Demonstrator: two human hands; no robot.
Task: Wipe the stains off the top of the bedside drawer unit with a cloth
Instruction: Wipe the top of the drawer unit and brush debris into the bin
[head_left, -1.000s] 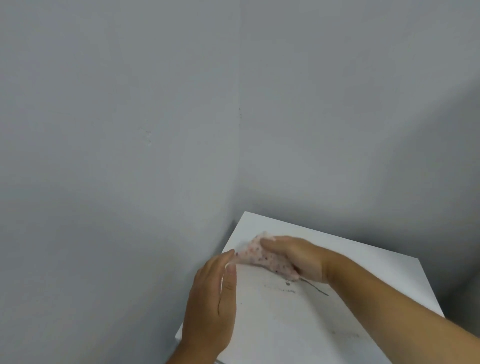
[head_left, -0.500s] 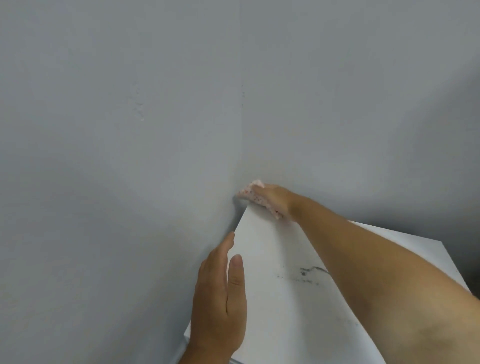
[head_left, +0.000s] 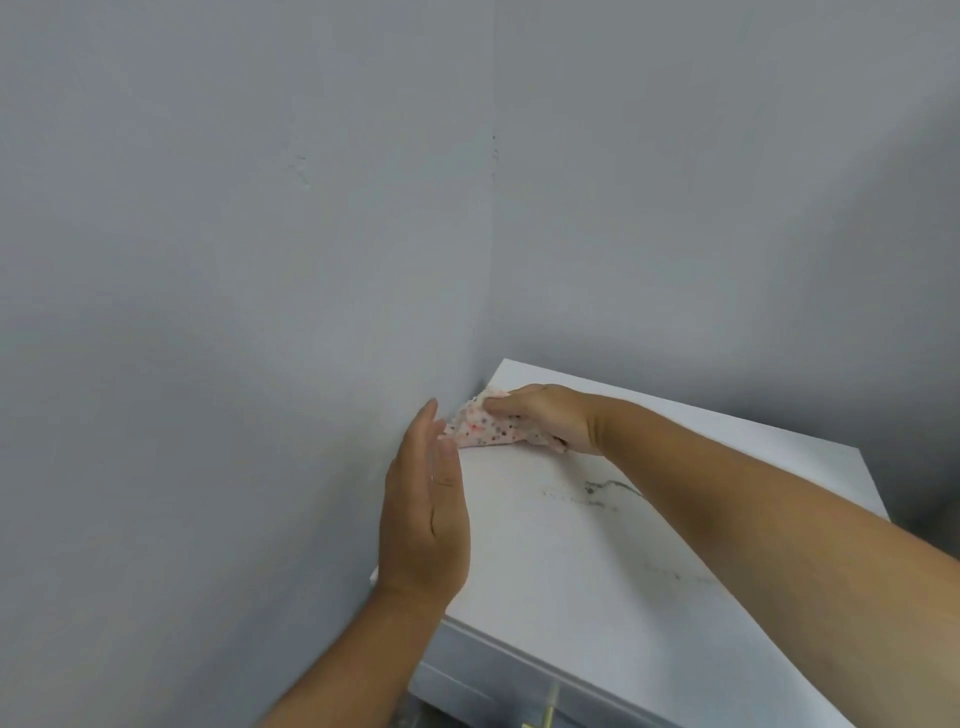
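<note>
A white bedside drawer unit (head_left: 571, 597) stands in the corner of two grey walls. Dark smudged stains (head_left: 597, 493) mark the middle of its top, and fainter marks (head_left: 670, 571) lie nearer me. My right hand (head_left: 545, 415) presses a white cloth with small coloured dots (head_left: 483, 428) onto the top near its far left edge. My left hand (head_left: 426, 514) rests flat, fingers together and extended, along the left edge of the top, holding nothing; its fingertips almost touch the cloth.
Grey walls (head_left: 260, 312) close in directly on the left and behind the unit. A drawer front with a brass-coloured handle (head_left: 548, 712) shows at the bottom edge of the view.
My right hand has drawn the cloth back from the far corner toward me along the left edge. The view has tilted down, showing more of the top and the drawer front.
</note>
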